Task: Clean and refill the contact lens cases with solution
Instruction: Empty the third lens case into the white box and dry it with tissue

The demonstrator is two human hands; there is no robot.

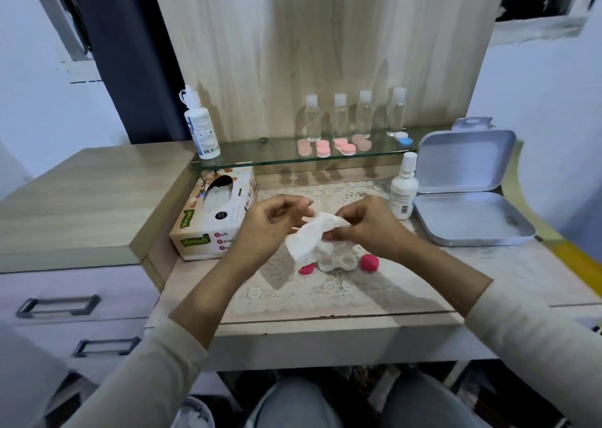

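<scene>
An open whitish contact lens case (337, 262) lies on the lace mat, with two red caps (307, 269) (369, 263) off beside it. Just above it I hold a white tissue (311, 237) between both hands. My right hand (361, 224) pinches the tissue's upper end. My left hand (270, 222) has curled fingers at the tissue's left side; its exact grip is hard to tell. A white solution bottle (403, 191) stands to the right of my hands. Another solution bottle (200, 127) stands on the glass shelf at the left.
A tissue box (213, 219) lies left of my hands. An open metal tin (469, 196) sits at the right. On the glass shelf (260, 157) stand several clear bottles (340, 118), several pink lens cases (332, 147) and a blue and white case (404, 139). Drawers are at lower left.
</scene>
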